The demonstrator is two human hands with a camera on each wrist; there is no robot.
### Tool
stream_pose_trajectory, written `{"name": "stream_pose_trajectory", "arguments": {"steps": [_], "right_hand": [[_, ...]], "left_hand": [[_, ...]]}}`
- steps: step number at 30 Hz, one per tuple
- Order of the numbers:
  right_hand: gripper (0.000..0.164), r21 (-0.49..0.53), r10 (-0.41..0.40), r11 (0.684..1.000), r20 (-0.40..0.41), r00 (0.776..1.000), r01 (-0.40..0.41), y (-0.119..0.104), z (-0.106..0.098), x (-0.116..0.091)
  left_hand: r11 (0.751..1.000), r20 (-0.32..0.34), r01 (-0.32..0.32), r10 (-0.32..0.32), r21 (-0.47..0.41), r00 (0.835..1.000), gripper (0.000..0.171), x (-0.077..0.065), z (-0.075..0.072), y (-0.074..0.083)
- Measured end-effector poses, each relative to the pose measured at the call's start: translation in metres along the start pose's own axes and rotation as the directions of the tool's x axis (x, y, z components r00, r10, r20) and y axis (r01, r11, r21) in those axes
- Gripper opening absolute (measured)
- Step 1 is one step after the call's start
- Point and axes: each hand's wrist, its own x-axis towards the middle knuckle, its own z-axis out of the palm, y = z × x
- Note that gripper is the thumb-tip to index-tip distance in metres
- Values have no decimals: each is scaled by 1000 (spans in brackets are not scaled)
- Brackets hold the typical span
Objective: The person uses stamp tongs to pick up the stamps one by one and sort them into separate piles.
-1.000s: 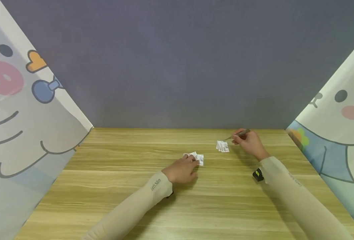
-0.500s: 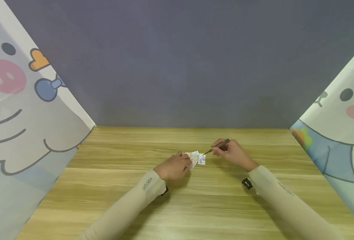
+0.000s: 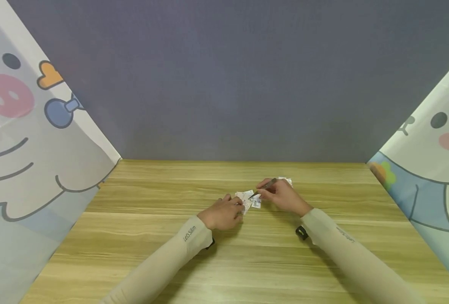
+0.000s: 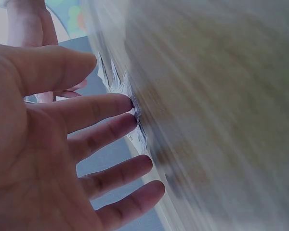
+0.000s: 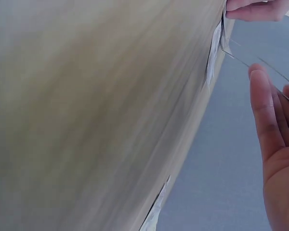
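Small white printed paper slips [image 3: 245,198] overlap in a fanned pile near the middle of the table. My left hand [image 3: 222,213] rests its fingertips on the pile's left side; in the left wrist view its fingers [image 4: 94,109] stretch out to the paper, thumb apart. My right hand [image 3: 284,198] pinches dark, thin tweezers [image 3: 264,187], their tips right at the pile. In the right wrist view the tweezers' [image 5: 239,60] two prongs stand apart near the paper. Another slip [image 3: 256,202] lies at the pile's right edge, partly under the right hand's fingers in view.
A second small group of slips [image 3: 287,180] lies behind my right hand, partly hidden by it. The wooden table [image 3: 239,261] ends at a grey back panel [image 3: 224,84]. Cartoon-printed side panels [image 3: 15,160] stand left and right. A dark wrist camera [image 3: 301,233] hangs under the right sleeve.
My right hand has carried the tweezers left, from beside the far slips to the middle pile. My left hand has shifted slightly left, uncovering more of the pile.
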Motion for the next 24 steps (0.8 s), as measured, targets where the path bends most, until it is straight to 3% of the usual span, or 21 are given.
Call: {"name": "stream_pose_trajectory", "arguments": {"steps": [5,12,19,24], "right_hand": [[20,-46,-42,998,-23,999,41,-1,4,2],[16,-45,-40,998,-32,999,39,-5,6,4],[14,18,-61,998,-74,995,62,-12,2,4],[12,-14,-94,996,-112,989,93,-16,-6,4]], "left_hand": [[1000,9,7,-7,1,1000,43,0,0,1],[1000,14,3,-3,-2,1000,43,-1,-1,2],[1000,-7,12,-13,-25,1000,44,-5,-2,-3],[999,-20,21,-22,-41,1000,45,-9,-4,-7]]}}
